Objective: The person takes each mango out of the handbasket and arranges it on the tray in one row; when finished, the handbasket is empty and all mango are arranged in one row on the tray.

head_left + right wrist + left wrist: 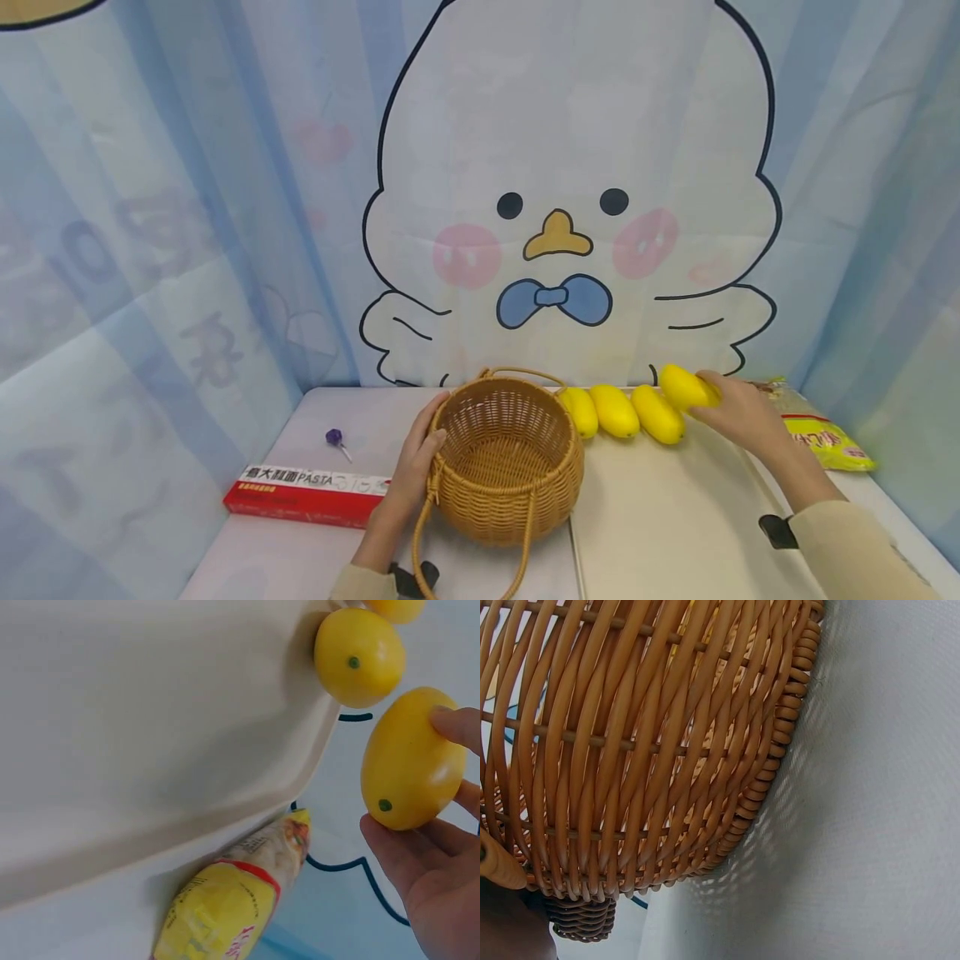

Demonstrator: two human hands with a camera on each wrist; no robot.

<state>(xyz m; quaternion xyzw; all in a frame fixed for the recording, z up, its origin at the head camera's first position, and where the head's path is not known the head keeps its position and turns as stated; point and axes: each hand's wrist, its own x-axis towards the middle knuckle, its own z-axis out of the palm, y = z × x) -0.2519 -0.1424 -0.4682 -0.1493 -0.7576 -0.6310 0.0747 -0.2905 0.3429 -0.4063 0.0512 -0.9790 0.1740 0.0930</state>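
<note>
My left hand (414, 457) grips the left rim of a round wicker basket (506, 500), its thumb over the edge. The basket stands upright on the table, its bottom bare inside; its woven side (652, 742) fills much of the left wrist view. In my right hand (742, 417) is a yellow oval mango (684, 387), pinched between thumb and fingers and raised above the tray's far end. A green stem spot marks the held mango (414, 761) in the right wrist view. Three more mangoes (615, 412) lie in a row along the far edge of the cream tray (667, 517).
A yellow food bag (828, 440) lies right of the tray. To the left are a red and white pasta box (307, 497) and a purple lollipop (335, 437). A curtain with a cartoon bird (562, 125) hangs behind the table.
</note>
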